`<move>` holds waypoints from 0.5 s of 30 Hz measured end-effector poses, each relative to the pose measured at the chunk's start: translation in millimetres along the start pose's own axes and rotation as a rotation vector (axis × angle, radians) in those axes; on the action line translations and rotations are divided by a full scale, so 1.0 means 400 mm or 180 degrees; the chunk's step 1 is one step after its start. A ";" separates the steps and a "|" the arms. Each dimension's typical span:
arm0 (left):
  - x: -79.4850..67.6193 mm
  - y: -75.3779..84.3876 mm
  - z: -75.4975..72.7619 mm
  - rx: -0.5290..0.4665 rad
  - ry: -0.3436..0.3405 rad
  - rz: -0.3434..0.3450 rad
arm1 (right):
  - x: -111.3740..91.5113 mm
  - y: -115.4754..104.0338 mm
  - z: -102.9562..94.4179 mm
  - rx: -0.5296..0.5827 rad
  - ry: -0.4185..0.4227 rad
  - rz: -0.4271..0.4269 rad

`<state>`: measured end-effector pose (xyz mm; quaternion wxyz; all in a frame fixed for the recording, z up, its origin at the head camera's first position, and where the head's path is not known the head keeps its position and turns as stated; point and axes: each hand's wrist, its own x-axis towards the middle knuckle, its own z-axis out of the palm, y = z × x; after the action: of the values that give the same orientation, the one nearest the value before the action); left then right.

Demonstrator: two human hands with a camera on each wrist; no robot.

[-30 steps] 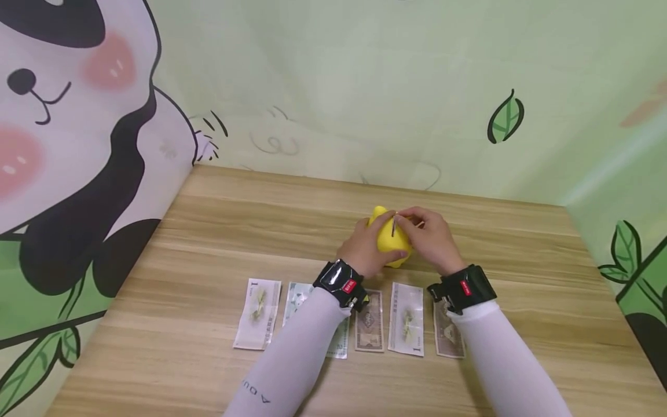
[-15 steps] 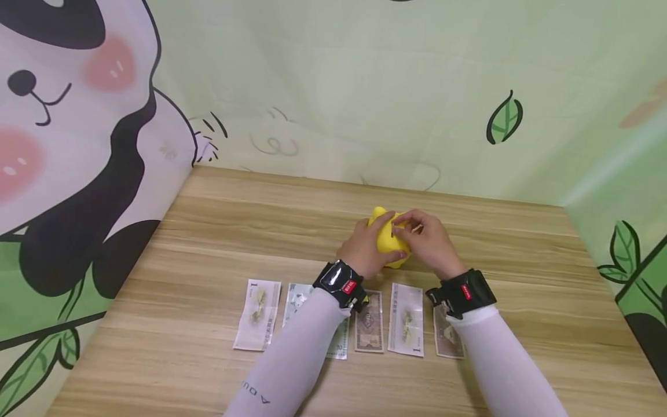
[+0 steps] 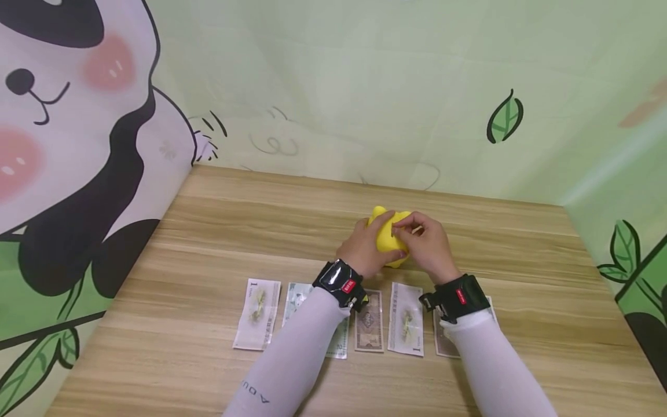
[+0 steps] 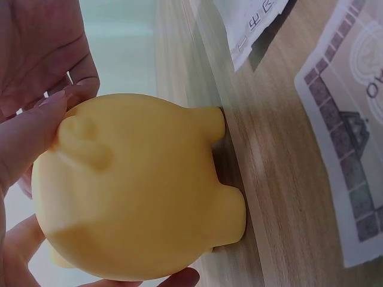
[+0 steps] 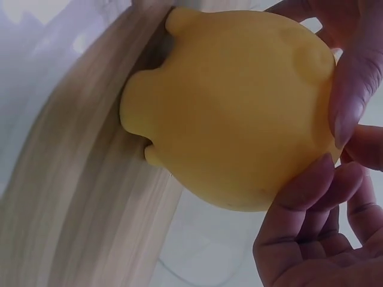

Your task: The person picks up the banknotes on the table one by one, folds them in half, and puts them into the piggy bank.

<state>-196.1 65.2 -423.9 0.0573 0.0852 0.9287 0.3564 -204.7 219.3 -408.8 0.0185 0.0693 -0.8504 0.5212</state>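
- Head view: my left hand (image 3: 362, 246) grips the yellow piggy bank (image 3: 385, 236) from the left, fingers over its far side and thumb along its near side.
- My right hand (image 3: 429, 246) comes in from the right, its fingers bent and the tips of thumb and forefinger close together at the top of the bank. I cannot tell whether anything is pinched between them.
- The piggy bank stands on its feet (image 4: 227, 209) on the wood-grain table (image 3: 156, 307), beyond the row of notes and a little right of the middle.
- I wear black wristbands with red tags, the left one (image 3: 339, 284) and the right one (image 3: 462, 298), above my white left sleeve (image 3: 294, 353) and white right sleeve (image 3: 497, 365).
- Nearer me, five banknotes lie side by side. From left to right: a pale note (image 3: 257, 314), a green note (image 3: 297, 296) partly under my left sleeve, a brown note (image 3: 369, 324), a second pale note (image 3: 406, 324) and a second brown note (image 3: 446, 344) partly covered by my right arm.
- A painted panda (image 3: 99, 214) fills the left wall; on the pale green far wall (image 3: 354, 87), a leaf (image 3: 505, 119) is drawn toward the right.
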 end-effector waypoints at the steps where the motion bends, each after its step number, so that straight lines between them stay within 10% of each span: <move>1: 0.000 0.000 0.001 0.0003 0.0002 0.0007 | -0.001 0.000 0.001 0.0010 0.0013 -0.0004; 15: 0.001 0.000 0.003 0.0035 0.0009 0.0054 | -0.001 0.013 0.014 0.0246 0.0162 0.0073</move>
<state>-196.5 66.0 -424.7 0.0525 0.0929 0.9299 0.3519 -205.0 216.6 -416.2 0.0314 0.0469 -0.8296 0.5554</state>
